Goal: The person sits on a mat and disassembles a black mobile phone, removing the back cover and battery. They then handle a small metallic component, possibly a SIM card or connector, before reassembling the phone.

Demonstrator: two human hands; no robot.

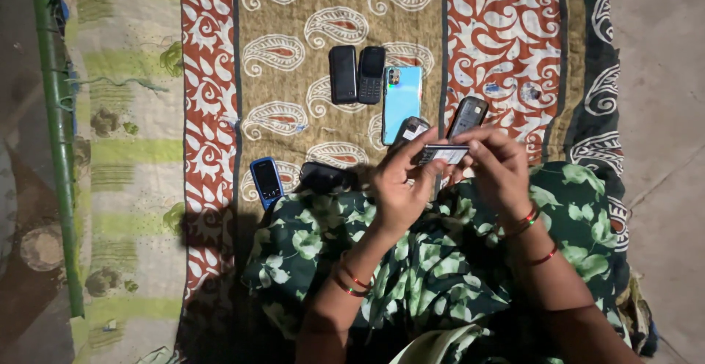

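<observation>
A patterned cloth (294, 12) with a tan paisley middle and red-and-white borders lies spread over a bed or mat, with bare grey floor (661, 78) to the right and a green pole (57, 151) running near to far along the left edge. The person sits at the near side, lap covered by dark green floral fabric (455, 261).

Both hands meet over the near middle of the cloth. The left hand (396, 188) and the right hand (499, 169) share a small flat battery-like piece (443, 154), dark with a pale label on its face; its long axis runs left to right, roughly level. The fingers of each hand are pinched narrow on its ends, left fingers (426, 160) at the left end, right fingers at the right.

Just beyond the hands lie two opened dark phone bodies, one (411, 129) partly hidden behind the left hand, the other (468, 114) tilted toward the far right. Farther off, a black keypad phone (371, 74) and a black slab (342, 74) lie side by side, touching, long axes near to far. A light blue smartphone (402, 100) lies back up just right of them. A blue keypad phone (266, 180) lies to the near left, with a dark phone (323, 177) beside it in shadow.

Open cloth remains to the far left and far middle.
</observation>
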